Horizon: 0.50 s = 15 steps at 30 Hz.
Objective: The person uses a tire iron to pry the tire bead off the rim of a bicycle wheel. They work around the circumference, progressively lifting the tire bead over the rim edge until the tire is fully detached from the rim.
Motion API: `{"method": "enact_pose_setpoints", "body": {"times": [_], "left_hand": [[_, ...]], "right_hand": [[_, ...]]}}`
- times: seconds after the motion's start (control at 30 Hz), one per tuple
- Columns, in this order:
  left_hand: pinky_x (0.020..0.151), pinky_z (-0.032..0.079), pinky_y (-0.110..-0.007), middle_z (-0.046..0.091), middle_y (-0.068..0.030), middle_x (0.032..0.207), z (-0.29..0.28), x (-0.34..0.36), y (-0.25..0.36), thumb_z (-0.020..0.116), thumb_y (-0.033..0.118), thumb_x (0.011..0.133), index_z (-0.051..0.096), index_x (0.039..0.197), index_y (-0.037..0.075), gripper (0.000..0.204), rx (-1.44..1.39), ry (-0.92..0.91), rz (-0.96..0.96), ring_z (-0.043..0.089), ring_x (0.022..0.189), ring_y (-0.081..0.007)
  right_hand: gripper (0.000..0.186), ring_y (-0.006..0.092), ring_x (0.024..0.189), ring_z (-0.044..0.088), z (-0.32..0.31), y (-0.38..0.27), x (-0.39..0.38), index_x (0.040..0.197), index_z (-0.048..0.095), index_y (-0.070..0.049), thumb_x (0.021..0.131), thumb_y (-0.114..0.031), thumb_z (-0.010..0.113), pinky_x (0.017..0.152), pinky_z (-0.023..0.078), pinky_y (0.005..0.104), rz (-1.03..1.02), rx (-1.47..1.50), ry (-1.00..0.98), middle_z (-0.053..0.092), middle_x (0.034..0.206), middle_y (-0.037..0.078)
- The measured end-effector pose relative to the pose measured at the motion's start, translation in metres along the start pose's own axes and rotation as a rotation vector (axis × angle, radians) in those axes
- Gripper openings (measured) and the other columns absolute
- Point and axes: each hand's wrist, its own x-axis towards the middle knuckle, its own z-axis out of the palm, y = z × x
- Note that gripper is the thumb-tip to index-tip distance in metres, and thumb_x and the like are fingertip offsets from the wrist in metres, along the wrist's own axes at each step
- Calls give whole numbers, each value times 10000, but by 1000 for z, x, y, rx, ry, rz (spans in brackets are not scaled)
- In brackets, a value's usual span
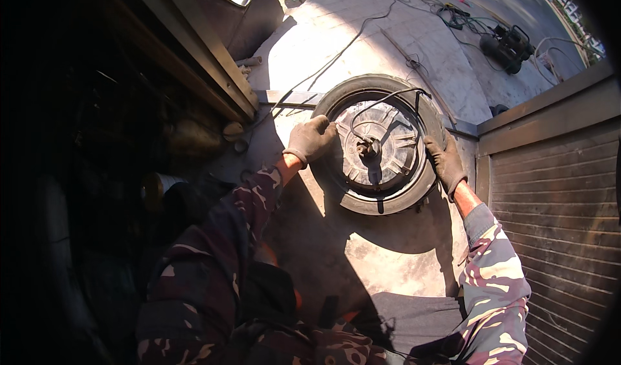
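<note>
Between my two gloved hands is a motor wheel [391, 142] with a black tyre and a round silver metal hub. A threaded axle stub juts from the hub's middle, and a black cable [388, 96] curves from it up over the tyre's far edge. My left hand [312, 140] grips the tyre's left side, its fingers curled at the rim. On the right side, my right hand [446, 161] is wrapped round the tyre, with the thumb toward the hub. Both gloves are brownish grey. The tyre's underside is hidden.
A metal door sill [294, 98] runs beyond the wheel. On the right stands a ribbed shutter panel [556, 216]; on the left, a metal door frame [213, 61]. Outside lie a long cable [346, 48], a thin rod [407, 54] and a dark compressor-like machine [508, 48]. The left side is deeply shadowed.
</note>
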Motion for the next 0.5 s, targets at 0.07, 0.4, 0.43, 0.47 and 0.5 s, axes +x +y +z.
{"method": "enact_pose_setpoints", "body": {"times": [0.07,0.4,0.43,0.47,0.5], "left_hand": [[788,569,-474,752,-246,888,-1,4,-4,674,402,1032,729,1002,16,391,-61,-7,27,754,868,-426],[822,574,-490,772,-240,938,4,-7,3,650,425,1048,748,1057,33,404,-141,16,-61,749,913,-444],[817,575,-481,772,-239,931,6,-10,4,649,421,1052,747,1053,28,404,-165,27,-68,752,903,-435],[811,576,-472,771,-237,924,7,-11,4,649,416,1056,745,1048,24,405,-190,36,-75,755,892,-426],[803,575,-456,770,-229,912,7,-12,4,649,409,1058,746,1045,20,401,-214,42,-82,755,871,-405]], "right_hand": [[816,275,1311,647,1,5,2,1613,417,24,984,-271,845,1150,484,365,-2,-104,11,658,1461,188],[793,265,1295,658,2,5,6,1571,461,42,975,-322,835,1139,491,363,16,-48,19,691,1420,190],[778,262,1289,660,3,3,5,1560,474,43,974,-320,835,1138,492,363,47,-87,59,695,1414,186],[759,266,1276,667,2,0,5,1539,496,47,971,-318,842,1130,496,358,10,-122,54,702,1400,185],[784,287,1279,667,4,-2,5,1541,494,49,967,-354,845,1131,494,361,34,-87,53,701,1400,197]]}}
